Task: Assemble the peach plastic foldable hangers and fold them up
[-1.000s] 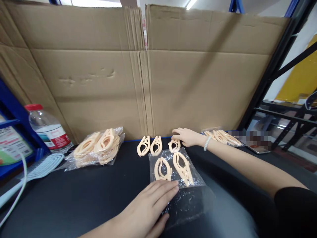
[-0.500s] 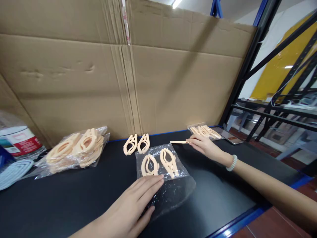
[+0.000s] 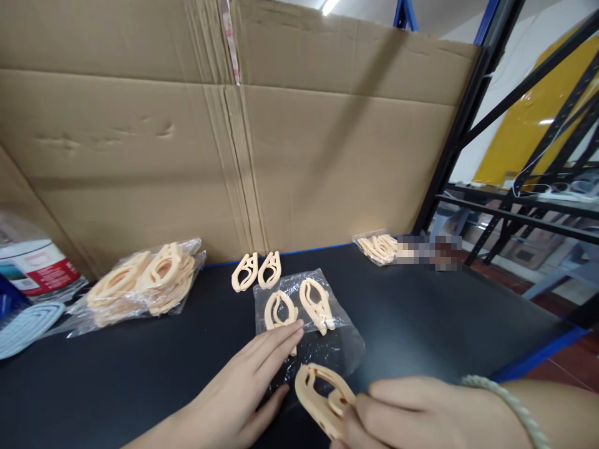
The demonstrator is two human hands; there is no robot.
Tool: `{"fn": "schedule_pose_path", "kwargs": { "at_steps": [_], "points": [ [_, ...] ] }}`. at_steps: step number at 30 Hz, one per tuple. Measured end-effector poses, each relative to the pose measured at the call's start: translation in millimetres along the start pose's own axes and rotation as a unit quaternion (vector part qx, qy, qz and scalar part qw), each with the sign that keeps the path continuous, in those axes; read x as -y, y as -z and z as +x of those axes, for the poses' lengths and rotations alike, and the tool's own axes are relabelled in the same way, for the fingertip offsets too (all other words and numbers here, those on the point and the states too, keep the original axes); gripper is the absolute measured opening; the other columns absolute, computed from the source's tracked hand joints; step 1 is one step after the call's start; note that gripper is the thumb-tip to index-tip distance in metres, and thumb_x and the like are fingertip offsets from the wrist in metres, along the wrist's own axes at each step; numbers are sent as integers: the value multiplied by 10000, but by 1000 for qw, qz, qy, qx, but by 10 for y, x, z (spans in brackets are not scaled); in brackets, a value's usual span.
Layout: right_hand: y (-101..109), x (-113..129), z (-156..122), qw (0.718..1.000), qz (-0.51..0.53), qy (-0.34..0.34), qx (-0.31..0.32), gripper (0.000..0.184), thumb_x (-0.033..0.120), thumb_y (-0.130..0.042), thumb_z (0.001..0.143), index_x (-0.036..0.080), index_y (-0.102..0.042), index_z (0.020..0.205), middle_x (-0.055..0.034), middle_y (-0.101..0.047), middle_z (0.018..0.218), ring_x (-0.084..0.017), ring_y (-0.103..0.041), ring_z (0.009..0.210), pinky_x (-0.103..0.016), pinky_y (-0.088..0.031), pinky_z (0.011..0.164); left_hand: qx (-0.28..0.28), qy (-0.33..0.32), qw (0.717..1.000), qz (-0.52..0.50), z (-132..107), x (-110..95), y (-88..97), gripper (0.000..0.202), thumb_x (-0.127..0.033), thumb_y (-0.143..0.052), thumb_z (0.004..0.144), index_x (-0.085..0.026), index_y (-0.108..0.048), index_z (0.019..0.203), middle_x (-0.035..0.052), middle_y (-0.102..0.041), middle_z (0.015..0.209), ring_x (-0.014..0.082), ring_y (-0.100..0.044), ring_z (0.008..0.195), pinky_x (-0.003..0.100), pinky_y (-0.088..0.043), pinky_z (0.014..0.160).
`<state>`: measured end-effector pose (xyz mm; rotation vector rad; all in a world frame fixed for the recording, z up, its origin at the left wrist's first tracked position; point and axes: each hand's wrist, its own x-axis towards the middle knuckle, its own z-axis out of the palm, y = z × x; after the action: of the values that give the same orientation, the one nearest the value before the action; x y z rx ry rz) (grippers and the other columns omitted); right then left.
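Observation:
My left hand (image 3: 248, 380) lies flat with its fingers stretched out over a clear plastic bag (image 3: 349, 349). One beige folded plastic hanger (image 3: 270, 312) and a second hanger (image 3: 322, 313) show at the bag's far half; the fingertips cover part of the first. Close to me, my right hand (image 3: 416, 408) pinches another beige folded hanger (image 3: 309, 399) by its near end. That held hanger is tilted over the bag's near side, just right of my left hand, and my right fingers hide its end.
Two loose hangers (image 3: 245, 272) lie by the cardboard wall (image 3: 327, 156). A full bag of hangers (image 3: 145, 280) stands at left, near a pale blue brush (image 3: 30, 327) and a labelled container (image 3: 35, 265). Another hanger bag (image 3: 377, 248) lies at back right.
My right hand has come from the back right toward me with the hanger, which was seen edge-on and now shows its broad side. My left hand stays on the bag.

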<state>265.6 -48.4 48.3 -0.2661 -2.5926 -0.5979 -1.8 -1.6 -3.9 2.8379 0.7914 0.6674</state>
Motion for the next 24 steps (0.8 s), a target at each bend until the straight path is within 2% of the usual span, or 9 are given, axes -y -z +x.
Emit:
{"fn": "schedule_pose_path", "kwargs": {
  "at_steps": [2,5,8,11,14,17,20,23,24],
  "points": [
    [-117,-51,111,996,-15,90,8,234,162,-495,896,147,-728,920,-54,-680,814,-144,-570,642,-255,-480,498,3,-7,1000,4,-6,0,3,687,-75,-436,879,-224,-193,1504,103,-361,1522,257,-374,1377,443,-399,1097],
    [-282,-226,222,992,-52,112,2,266,150,-452,904,132,-701,813,-68,-646,814,-156,-535,589,-305,-420,483,6,-16,1000,12,-5,1,13,711,-66,-454,866,-200,-178,1508,115,-356,1524,264,-366,1382,443,-394,1099],
    [-476,-373,223,991,-94,80,41,271,119,-448,902,119,-661,735,-69,-607,749,-166,-514,583,-318,-405,515,8,-17,1000,24,5,3,17,699,-71,-457,872,-200,-188,1504,111,-368,1518,257,-371,1378,442,-402,1095],
    [-609,-388,174,986,-133,18,97,245,91,-456,892,98,-656,751,-84,-598,703,-200,-523,656,-334,-409,580,17,-18,999,32,12,4,16,666,-82,-447,885,-198,-209,1497,104,-367,1519,248,-361,1384,445,-399,1098],
    [-548,-341,177,982,-144,-23,122,208,74,-475,880,85,-655,777,-93,-601,694,-218,-510,708,-350,-392,623,30,-17,999,30,13,-1,27,666,-89,-451,883,-195,-208,1494,100,-359,1523,244,-347,1390,447,-398,1102],
    [-379,-433,254,991,-71,-59,98,192,137,-490,903,135,-622,764,-56,-582,690,-200,-481,716,-343,-380,651,46,-8,999,25,19,-17,51,667,-82,-452,868,-183,-220,1486,105,-374,1512,234,-355,1383,440,-399,1105],
    [-378,-790,374,988,-52,-119,85,215,221,-491,922,146,-609,758,-74,-599,739,-221,-487,778,-343,-388,656,65,-3,998,25,35,-34,75,638,-84,-459,864,-171,-264,1466,115,-392,1499,235,-358,1377,440,-390,1114],
    [-676,-1297,509,983,-26,-141,114,135,140,-512,913,118,-638,954,-98,-667,898,-226,-522,896,-349,-435,761,66,-10,998,19,44,-40,82,601,-81,-459,867,-164,-305,1442,126,-399,1488,236,-375,1360,436,-393,1111],
    [-818,-1453,556,985,-2,-131,116,201,92,-504,906,113,-617,1071,-101,-677,994,-218,-530,945,-341,-443,791,62,-13,998,17,42,-40,80,596,-78,-459,866,-164,-312,1437,129,-401,1485,236,-383,1353,436,-396,1108]
  ]
}}
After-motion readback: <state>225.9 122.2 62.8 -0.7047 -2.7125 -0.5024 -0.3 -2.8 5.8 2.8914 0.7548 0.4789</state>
